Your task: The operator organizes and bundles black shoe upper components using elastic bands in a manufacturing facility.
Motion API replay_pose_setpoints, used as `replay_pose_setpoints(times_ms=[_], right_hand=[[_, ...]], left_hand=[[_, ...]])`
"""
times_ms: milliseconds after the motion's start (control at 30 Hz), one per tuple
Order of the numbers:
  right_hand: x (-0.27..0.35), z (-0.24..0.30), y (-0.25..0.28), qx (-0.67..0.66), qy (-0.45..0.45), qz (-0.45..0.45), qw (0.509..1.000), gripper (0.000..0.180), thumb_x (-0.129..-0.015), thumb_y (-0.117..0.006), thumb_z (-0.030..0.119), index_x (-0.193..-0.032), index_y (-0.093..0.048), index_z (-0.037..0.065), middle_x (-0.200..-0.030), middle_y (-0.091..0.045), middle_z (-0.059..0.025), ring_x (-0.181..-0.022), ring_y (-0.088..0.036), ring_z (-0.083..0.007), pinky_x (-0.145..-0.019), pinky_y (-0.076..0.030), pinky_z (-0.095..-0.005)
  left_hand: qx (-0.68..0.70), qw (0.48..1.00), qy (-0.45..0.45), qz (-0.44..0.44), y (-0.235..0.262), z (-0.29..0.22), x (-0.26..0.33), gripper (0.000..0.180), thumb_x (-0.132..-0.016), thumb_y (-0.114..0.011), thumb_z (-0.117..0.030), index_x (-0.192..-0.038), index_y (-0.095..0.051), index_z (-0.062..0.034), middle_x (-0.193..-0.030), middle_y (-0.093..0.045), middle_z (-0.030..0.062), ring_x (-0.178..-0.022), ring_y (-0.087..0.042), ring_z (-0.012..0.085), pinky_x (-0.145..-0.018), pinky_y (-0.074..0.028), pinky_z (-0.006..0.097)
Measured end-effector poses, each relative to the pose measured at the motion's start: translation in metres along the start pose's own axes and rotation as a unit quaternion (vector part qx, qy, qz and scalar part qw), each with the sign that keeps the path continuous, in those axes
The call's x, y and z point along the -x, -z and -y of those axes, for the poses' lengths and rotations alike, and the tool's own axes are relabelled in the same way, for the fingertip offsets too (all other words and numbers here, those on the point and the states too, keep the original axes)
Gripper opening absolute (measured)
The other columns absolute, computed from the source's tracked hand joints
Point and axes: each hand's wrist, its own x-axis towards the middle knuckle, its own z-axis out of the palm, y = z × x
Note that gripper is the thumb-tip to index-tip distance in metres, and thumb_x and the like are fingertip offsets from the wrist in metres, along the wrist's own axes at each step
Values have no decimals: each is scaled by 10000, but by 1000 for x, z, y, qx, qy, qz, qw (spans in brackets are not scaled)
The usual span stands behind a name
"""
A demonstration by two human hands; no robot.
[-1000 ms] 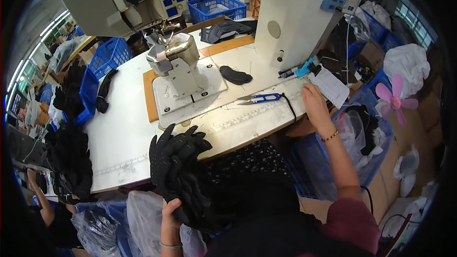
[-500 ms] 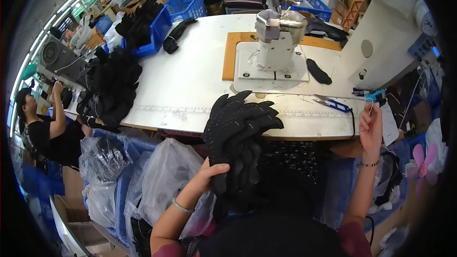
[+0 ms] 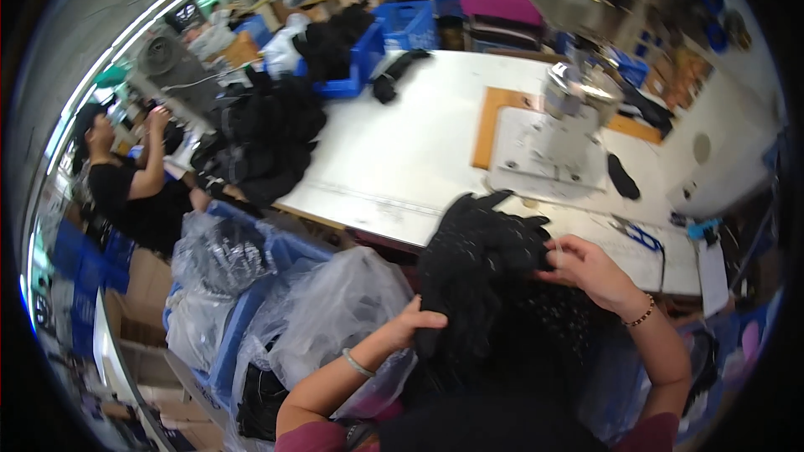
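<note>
A thick bundle of black, curved fabric pieces (image 3: 473, 264) with pale stitch lines is held up in front of me, fanned at its top. My left hand (image 3: 416, 322) grips the bundle's lower left side, thumb across the front. At the bundle's right edge, my right hand (image 3: 590, 269) has its fingers pinched round a thin pale strand, blurred by motion. Whether those fingers also grip the fabric I cannot tell. Beyond the bundle, blue-handled thread snips (image 3: 638, 234) lie on the white worktable (image 3: 377, 172).
A post-bed sewing machine (image 3: 559, 142) stands on the table, one black piece (image 3: 622, 176) beside it. Black pieces (image 3: 264, 134) are heaped at the table's left, near a blue crate (image 3: 365, 59). Clear plastic bags (image 3: 352, 297) bulge below. Another person (image 3: 138, 176) works at far left.
My right hand has come from the table's right side to the bundle's right edge. The view has swung left, so the table and machine appear farther right.
</note>
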Motion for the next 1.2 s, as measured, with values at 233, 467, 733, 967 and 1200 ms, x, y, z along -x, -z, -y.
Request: replay_pose_setpoints(times_ms=[233, 467, 733, 967, 1200], right_hand=[[-37, 9, -24, -292, -51, 73, 952, 630, -920, -404, 569, -1236, -489, 32, -1198, -570, -111, -1048, -577, -207, -881, -473, -357], [-45, -21, -55, -261, 96, 55, 959, 829, -845, -344, 711, -1313, -433, 33, -1338, -474, -100, -1186, -485, -234, -1022, -366, -379], [-29, -12, -79, -38, 206, 23, 978, 745, -751, -731, 446, -1252, -444, -25, -1207, -524, -106, -1115, -507, -201, -955, -415, -331], [-43, 9, -99, -146, 114, -99, 978, 397, -798, -685, 63, -1158, -527, 9, -1084, -585, -72, -987, -566, -175, -880, -463, -310], [-39, 12, -98, -176, 82, -115, 974, 374, -794, -656, 21, -1149, -538, 23, -1083, -582, -65, -992, -560, -171, -887, -458, -305]], left_hand=[[7, 996, -28, 87, 3, -4, 3, 768, -711, -695, -192, -1359, -345, 25, -1242, -516, 140, -1161, -490, 234, -1008, -370, 344], [34, 994, -62, 78, -5, -4, -4, 793, -773, -676, -212, -1414, -248, -24, -1331, -431, 124, -1221, -428, 215, -1028, -348, 346], [-136, 977, -161, -2, -19, -4, -14, 867, -784, -701, -218, -1434, -167, -13, -1429, -301, 119, -1326, -281, 221, -1097, -224, 358], [-236, 951, -200, -11, -19, 0, -29, 883, -801, -698, -208, -1438, -123, -1, -1448, -266, 136, -1343, -251, 226, -1109, -210, 353], [-240, 954, -177, -30, -33, -6, -20, 931, -801, -711, -259, -1437, -89, 17, -1451, -248, 160, -1349, -235, 228, -1112, -209, 352]])
